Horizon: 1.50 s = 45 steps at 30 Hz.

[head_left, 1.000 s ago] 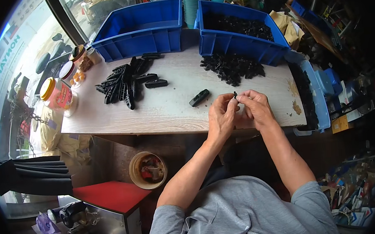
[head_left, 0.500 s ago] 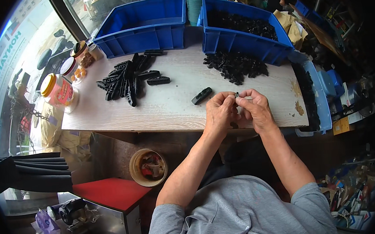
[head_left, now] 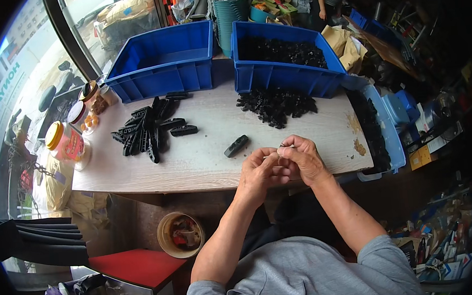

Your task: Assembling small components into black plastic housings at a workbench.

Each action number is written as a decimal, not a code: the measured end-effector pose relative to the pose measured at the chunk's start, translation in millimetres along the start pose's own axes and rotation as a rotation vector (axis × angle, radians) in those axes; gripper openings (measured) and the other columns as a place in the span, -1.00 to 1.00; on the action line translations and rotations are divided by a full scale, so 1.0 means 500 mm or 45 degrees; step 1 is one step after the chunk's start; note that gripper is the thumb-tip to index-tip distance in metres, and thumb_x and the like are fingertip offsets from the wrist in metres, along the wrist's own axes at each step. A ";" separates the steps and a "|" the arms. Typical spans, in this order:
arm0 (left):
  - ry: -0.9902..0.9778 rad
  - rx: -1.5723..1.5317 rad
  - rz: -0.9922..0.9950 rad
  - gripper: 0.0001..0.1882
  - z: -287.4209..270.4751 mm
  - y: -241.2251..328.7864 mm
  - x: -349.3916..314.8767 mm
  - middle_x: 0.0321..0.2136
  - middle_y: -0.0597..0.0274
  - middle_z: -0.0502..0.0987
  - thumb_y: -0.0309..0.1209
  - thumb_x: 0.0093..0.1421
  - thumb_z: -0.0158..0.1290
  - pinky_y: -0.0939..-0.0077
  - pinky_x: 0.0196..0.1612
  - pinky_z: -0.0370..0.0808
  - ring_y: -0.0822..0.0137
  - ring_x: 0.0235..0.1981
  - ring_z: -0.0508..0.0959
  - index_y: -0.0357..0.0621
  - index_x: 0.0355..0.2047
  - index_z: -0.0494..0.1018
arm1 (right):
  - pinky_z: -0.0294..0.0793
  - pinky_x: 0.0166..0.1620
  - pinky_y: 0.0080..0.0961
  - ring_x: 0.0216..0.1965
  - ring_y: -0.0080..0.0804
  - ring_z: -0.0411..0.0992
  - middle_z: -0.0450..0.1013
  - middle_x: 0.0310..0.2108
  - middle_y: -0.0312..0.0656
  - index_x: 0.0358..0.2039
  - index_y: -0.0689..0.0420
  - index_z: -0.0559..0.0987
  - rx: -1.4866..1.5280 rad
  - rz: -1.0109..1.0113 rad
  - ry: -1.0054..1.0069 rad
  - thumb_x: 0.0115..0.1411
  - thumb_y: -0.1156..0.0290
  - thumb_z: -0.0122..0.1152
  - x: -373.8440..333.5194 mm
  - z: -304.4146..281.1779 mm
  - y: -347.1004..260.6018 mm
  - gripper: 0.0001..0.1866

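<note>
Over the front edge of the table, my left hand [head_left: 258, 173] and my right hand [head_left: 305, 160] meet at their fingertips. My right thumb and forefinger pinch a small dark piece [head_left: 282, 145], mostly covered by the fingers. The left thumb and forefinger are also pinched together against it; whether they grip the same piece is hidden. Just beyond my left hand, a single long black plastic part [head_left: 237, 146] lies at a slant on the table. Farther off is a heap of small black parts [head_left: 277, 107], and to the left a pile of long black parts [head_left: 148, 126].
Two blue bins stand at the back: the left bin [head_left: 159, 84] and the right bin [head_left: 286, 80], filled with small black parts. Jars [head_left: 69, 145] line the table's left edge. A light blue tub [head_left: 393, 140] adjoins the right edge; a bucket [head_left: 162, 233] sits below.
The view has tilted up and swung right, so the table appears lower and farther left. Both hands stay together, with the fingers slightly shifted around the small piece.
</note>
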<state>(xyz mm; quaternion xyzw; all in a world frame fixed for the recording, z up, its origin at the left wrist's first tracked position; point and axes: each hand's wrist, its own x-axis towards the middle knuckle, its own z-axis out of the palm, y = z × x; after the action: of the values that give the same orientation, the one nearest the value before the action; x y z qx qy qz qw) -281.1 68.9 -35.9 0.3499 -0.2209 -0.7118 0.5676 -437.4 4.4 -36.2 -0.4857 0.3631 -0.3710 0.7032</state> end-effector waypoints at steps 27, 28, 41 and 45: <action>0.778 2.265 0.999 -0.65 -0.121 0.049 0.005 -0.11 0.13 0.53 -0.29 0.03 0.23 0.13 0.01 0.34 0.03 -0.01 0.43 -0.09 -0.16 0.53 | 0.64 -0.48 -0.34 -0.62 -0.44 0.49 0.37 -0.70 -0.31 -0.30 0.14 0.54 0.121 -0.070 0.036 0.20 0.40 0.30 0.000 0.019 0.012 -0.86; 0.758 2.259 1.147 -0.67 -0.125 0.042 0.012 -0.16 0.13 0.55 -0.36 0.03 0.22 0.14 -0.04 0.38 0.04 -0.06 0.46 -0.11 -0.16 0.52 | 0.64 -0.47 -0.33 -0.59 -0.43 0.50 0.39 -0.68 -0.30 -0.30 0.14 0.54 0.136 -0.075 0.043 0.22 0.39 0.29 0.000 0.019 0.010 -0.87; 0.075 0.314 0.389 -0.77 -0.029 -0.006 -0.006 -0.38 0.22 0.58 -0.50 0.25 0.14 0.63 -0.40 0.62 0.49 -0.45 0.61 -0.28 -0.10 0.44 | 0.59 -0.28 -0.53 -0.48 -0.63 0.46 0.50 -0.48 -0.37 -0.30 0.10 0.57 0.228 -0.098 0.041 0.20 0.43 0.32 0.010 0.003 0.027 -0.90; -0.010 0.226 0.309 -0.78 -0.028 -0.013 0.003 -0.40 0.22 0.58 -0.50 0.24 0.14 0.61 -0.40 0.63 0.46 -0.46 0.61 -0.28 -0.12 0.45 | 0.52 -0.21 -0.64 -0.41 -0.68 0.45 0.53 -0.43 -0.37 -0.29 0.12 0.58 0.247 -0.164 0.054 0.19 0.45 0.34 0.007 0.015 0.023 -0.89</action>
<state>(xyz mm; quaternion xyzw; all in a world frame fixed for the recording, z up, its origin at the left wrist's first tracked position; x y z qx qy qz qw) -275.1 70.2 -50.5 0.3667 -0.3258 -0.6169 0.6155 -427.1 7.5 -45.8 -0.4298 0.3083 -0.4590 0.7138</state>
